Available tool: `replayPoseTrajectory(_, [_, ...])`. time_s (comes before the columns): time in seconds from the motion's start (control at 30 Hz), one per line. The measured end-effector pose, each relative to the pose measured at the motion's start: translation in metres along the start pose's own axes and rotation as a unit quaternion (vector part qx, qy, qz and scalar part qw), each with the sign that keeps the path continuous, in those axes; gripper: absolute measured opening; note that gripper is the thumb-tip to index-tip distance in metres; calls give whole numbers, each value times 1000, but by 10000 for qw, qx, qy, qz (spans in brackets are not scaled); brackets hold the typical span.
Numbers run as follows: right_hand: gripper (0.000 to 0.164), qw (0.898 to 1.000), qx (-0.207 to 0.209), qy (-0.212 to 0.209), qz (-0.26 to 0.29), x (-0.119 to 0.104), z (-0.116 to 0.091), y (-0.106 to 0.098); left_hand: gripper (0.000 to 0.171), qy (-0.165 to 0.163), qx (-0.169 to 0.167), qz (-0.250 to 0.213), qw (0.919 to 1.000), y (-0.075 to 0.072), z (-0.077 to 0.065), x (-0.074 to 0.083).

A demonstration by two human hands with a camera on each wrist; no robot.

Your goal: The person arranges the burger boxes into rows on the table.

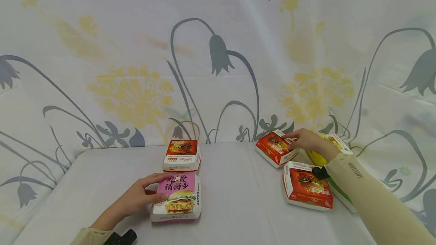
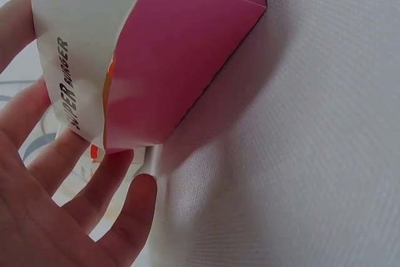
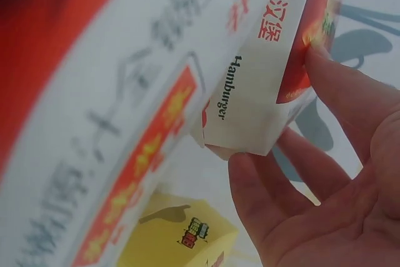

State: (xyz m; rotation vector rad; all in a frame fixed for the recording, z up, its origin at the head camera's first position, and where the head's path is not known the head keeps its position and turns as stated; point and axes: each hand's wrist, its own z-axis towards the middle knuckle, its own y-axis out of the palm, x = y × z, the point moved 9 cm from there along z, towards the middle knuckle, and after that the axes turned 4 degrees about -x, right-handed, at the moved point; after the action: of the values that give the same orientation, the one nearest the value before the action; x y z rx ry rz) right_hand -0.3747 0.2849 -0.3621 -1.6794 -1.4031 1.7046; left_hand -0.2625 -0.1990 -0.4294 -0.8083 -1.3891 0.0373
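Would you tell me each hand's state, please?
Left hand: holding a pink and white cardboard box.
Right hand: holding the rear-right red and white cardboard box.

Head view facing forward-down, wrist views close

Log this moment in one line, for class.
left hand: touching pink burger box | right hand: touching rear-right red box | also visible: yellow box

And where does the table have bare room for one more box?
The table is bare in the middle, between the pink box and the front right red box; also beyond the left hand, left of the back left red box. It is crowded near the right hand and the yellow box.
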Motion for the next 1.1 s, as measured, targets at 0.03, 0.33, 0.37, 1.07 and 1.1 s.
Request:
replayPoseTrajectory(0.03, [47, 10000, -7, 5, 29, 0, 0, 0, 58, 0, -8, -16, 10000, 0, 0, 0])
replayPoseTrajectory(0.33, [49, 9997, -73, 51, 210, -6, 1, 6, 58, -68, 5, -37, 10000, 0, 0, 1])
replayPoseTrajectory(0.37, [49, 9999, -87, 20, 147, -8, 2, 7, 58, -65, 7, -28, 10000, 0, 0, 1])
replayPoseTrajectory(1.07, [48, 9988, -442, -211, -36, -69, 30, 48, 58, 2, -18, -20, 10000, 0, -1, 2])
replayPoseTrajectory(1.1, [47, 9987, -433, -268, 13, -73, 31, 50, 58, 12, -23, -10, 10000, 0, -1, 2])
